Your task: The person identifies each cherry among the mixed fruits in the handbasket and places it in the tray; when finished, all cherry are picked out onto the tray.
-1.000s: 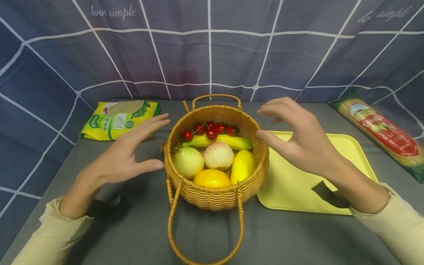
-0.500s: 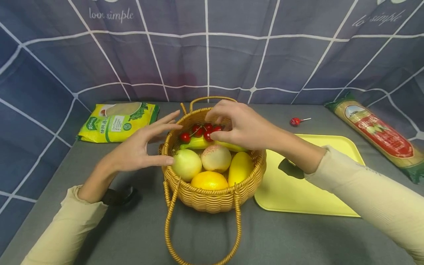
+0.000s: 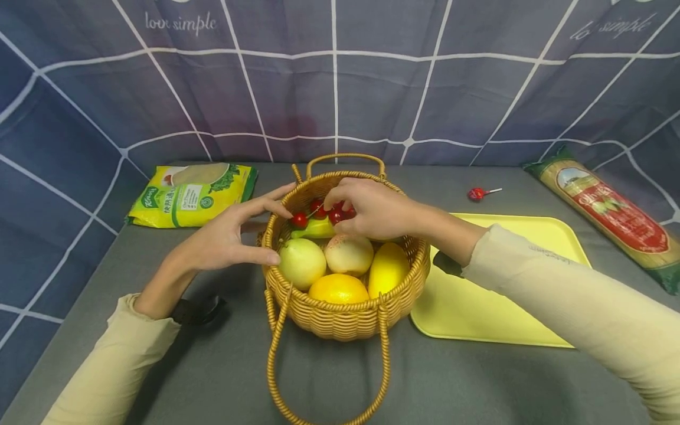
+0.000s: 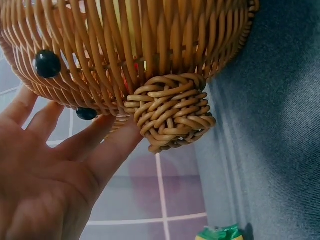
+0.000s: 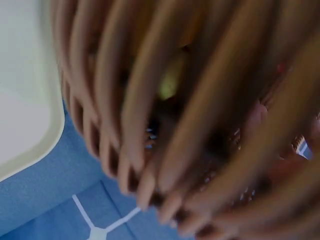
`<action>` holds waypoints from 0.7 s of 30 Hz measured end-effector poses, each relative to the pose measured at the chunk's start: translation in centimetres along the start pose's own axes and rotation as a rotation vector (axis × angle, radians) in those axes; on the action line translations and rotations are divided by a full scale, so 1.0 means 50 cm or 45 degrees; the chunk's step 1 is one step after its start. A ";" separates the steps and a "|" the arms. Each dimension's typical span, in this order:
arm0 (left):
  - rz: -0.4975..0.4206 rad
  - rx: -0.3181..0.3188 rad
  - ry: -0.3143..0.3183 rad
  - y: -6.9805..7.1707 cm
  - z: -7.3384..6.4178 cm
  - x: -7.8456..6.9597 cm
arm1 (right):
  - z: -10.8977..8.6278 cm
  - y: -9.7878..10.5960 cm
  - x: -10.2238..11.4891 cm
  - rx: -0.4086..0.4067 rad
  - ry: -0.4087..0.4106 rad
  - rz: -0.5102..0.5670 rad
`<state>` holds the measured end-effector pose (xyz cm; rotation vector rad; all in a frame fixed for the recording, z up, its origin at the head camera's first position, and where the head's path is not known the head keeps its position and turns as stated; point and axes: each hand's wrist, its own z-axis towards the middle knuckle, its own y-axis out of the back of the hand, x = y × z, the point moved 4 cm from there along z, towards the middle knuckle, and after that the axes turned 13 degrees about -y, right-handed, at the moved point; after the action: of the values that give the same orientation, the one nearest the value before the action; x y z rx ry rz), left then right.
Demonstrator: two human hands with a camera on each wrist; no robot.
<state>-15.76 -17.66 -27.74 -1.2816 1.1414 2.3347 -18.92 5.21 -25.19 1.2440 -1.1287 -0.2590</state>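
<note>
In the head view a wicker basket (image 3: 340, 321) holds red cherries (image 3: 300, 220), a banana (image 3: 313, 230), a pale green round fruit (image 3: 303, 264), a peach (image 3: 349, 255), an orange-yellow citrus fruit (image 3: 338, 289) and a long yellow fruit (image 3: 389, 270). My right hand (image 3: 377, 206) reaches inside, its fingers and thumb around some cherries. My left hand (image 3: 223, 236) rests at the basket's left rim with fingers and thumb spread. The left wrist view has that hand (image 4: 50, 175) touching the basket beside a woven knob (image 4: 172, 112). Blurred basket wall (image 5: 150, 100) fills most of the right wrist view.
A yellow tray (image 3: 504, 307) lies right of the basket, under my right forearm. Behind it is a red lollipop (image 3: 476, 193). A pasta bag (image 3: 616, 212) lies far right; a yellow-green food packet (image 3: 191, 198) lies back left. One basket handle (image 3: 273, 366) hangs forward.
My right hand has moved left from beside the basket into it, down to the cherries. My left hand has come right to the rim. The lollipop, hidden earlier, shows now.
</note>
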 end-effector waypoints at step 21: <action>-0.012 0.006 0.031 0.001 0.003 0.006 | 0.014 -0.023 -0.012 0.105 -0.110 -0.150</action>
<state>-16.05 -17.62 -27.88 -1.3145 1.1451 2.3146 -19.28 4.76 -26.55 1.3859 -1.1511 -0.3611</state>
